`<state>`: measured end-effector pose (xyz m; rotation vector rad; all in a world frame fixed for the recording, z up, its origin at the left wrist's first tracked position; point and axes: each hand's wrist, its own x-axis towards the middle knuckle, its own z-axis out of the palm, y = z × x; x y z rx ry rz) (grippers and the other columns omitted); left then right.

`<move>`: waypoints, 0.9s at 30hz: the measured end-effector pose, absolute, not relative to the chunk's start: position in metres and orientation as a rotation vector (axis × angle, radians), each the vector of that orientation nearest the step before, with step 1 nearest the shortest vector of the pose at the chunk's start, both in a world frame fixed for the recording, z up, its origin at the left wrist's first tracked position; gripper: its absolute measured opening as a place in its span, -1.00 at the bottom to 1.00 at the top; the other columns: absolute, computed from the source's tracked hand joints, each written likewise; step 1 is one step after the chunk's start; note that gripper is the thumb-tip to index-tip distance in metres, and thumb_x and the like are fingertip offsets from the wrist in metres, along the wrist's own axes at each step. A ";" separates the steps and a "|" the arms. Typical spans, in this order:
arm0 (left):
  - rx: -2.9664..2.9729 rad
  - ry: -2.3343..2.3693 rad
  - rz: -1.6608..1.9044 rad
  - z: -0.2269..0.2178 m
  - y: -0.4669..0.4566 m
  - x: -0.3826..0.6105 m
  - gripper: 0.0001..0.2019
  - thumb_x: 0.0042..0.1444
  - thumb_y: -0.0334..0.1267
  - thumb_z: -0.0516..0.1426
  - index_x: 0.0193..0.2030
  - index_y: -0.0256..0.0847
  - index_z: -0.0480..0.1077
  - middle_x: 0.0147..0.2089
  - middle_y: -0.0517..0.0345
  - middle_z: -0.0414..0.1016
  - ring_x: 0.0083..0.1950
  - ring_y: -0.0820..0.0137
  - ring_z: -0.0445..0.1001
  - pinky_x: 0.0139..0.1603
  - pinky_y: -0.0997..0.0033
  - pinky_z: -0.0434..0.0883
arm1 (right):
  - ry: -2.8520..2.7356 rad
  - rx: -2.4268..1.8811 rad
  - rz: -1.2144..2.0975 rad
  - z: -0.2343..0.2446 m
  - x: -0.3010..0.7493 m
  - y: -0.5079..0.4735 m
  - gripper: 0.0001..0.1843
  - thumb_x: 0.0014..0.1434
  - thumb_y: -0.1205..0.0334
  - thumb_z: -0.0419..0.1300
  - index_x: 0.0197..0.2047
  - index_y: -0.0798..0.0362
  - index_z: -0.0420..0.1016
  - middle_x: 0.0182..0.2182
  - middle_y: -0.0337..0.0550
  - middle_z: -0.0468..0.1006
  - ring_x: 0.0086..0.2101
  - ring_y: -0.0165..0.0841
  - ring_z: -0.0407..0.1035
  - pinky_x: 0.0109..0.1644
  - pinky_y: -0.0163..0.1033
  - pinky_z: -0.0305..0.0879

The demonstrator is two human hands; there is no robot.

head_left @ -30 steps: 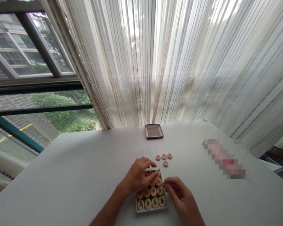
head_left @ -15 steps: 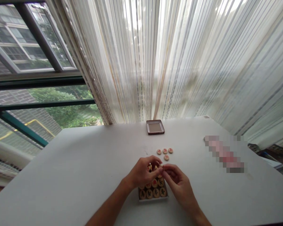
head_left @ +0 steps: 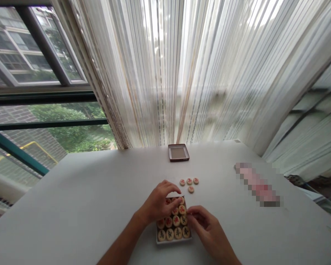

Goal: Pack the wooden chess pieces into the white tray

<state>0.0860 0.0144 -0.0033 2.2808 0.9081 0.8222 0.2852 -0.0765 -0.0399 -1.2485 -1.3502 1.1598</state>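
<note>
A shallow box (head_left: 173, 241) holds several round wooden Chinese chess pieces (head_left: 169, 234) in rows, some with red characters, others with dark ones. My left hand (head_left: 159, 200) lies over the box's upper left part, hiding some pieces. Its thumb and index finger are spread apart, the thumb tip near a chess piece (head_left: 182, 200) in the far right corner. At the box's right edge, the curled fingers and thumb of my right hand (head_left: 205, 228) come together. Beyond the box, several loose red-marked chess pieces (head_left: 189, 181) lie on the table.
An open, shallow box lid (head_left: 178, 153) lies at the far side of the white table (head_left: 99, 198). To the right is a pixelated pinkish long object (head_left: 257, 184). A striped curtain (head_left: 165, 73) hangs behind the table, with an open window at left.
My hands were together at the box's far right corner, fingertips meeting around a piece. Now they are apart: the left fingers have spread, and the right hand is lower, beside the box.
</note>
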 end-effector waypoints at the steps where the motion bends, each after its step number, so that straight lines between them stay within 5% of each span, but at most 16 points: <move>1: 2.305 0.895 0.814 -0.003 0.015 0.085 -0.81 0.18 -0.22 0.23 -0.07 -0.14 0.49 -0.07 0.04 0.56 0.02 0.22 0.44 0.11 0.22 0.36 | -1.357 -1.271 1.143 -0.039 0.285 -0.078 -0.68 0.27 -0.06 0.19 -0.17 0.03 0.52 -0.29 -0.08 0.61 -0.24 -0.20 0.53 -0.15 -0.19 0.48; 9: 2.331 0.936 0.660 -0.013 0.017 0.084 -0.63 0.13 -0.23 0.25 0.09 -0.12 0.40 0.02 0.04 0.50 0.03 0.24 0.45 0.11 0.22 0.37 | -1.484 -1.405 1.021 -0.038 0.275 -0.077 -0.73 0.27 -0.02 0.18 -0.18 0.01 0.52 -0.37 -0.19 0.56 -0.43 -0.34 0.39 -0.36 -0.30 0.34; 16: 2.314 0.958 0.653 -0.013 0.017 0.085 -0.67 0.18 -0.20 0.21 0.07 -0.15 0.41 -0.04 0.06 0.51 -0.09 0.29 0.49 0.04 0.27 0.39 | -1.572 -1.465 0.821 -0.047 0.270 -0.078 -0.83 0.26 0.10 0.20 -0.28 -0.01 0.52 -0.40 -0.21 0.51 -0.45 -0.35 0.35 -0.37 -0.29 0.27; 27: 2.332 0.970 0.661 -0.006 0.014 0.085 -0.70 0.17 -0.15 0.22 0.03 -0.14 0.44 -0.06 0.03 0.53 -0.07 0.25 0.48 0.04 0.25 0.38 | -1.545 -1.424 0.763 -0.044 0.284 -0.077 -0.76 0.27 0.03 0.18 -0.21 0.00 0.54 -0.46 -0.19 0.53 -0.49 -0.33 0.39 -0.44 -0.28 0.32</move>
